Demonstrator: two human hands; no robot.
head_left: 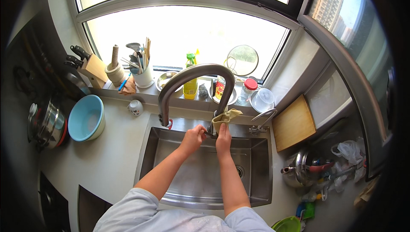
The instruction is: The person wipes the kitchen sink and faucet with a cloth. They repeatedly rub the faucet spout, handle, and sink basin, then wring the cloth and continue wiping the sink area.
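The gooseneck faucet (193, 69) arches up behind the stainless steel sink (189, 180). My left hand (193, 138) has its fingers curled on the short dark lever (209, 134) low on the faucet's side. On the right of the faucet's base, my right hand (223, 140) holds a folded tan cloth (226, 116) against the metal. One corner of that cloth sticks out to the right. Both forearms reach over the basin, whose drain (239, 171) shows beside my right forearm. The palm side of each hand is hidden.
On the sill stand a knife block (93, 71), a utensil holder (143, 77), a yellow bottle (190, 87) and a red-lidded jar (245, 92). A blue basin (86, 118) and a cup (135, 107) sit left; a cutting board (293, 123) and kettle (299, 171) right. The window sash (349, 65) swings inward.
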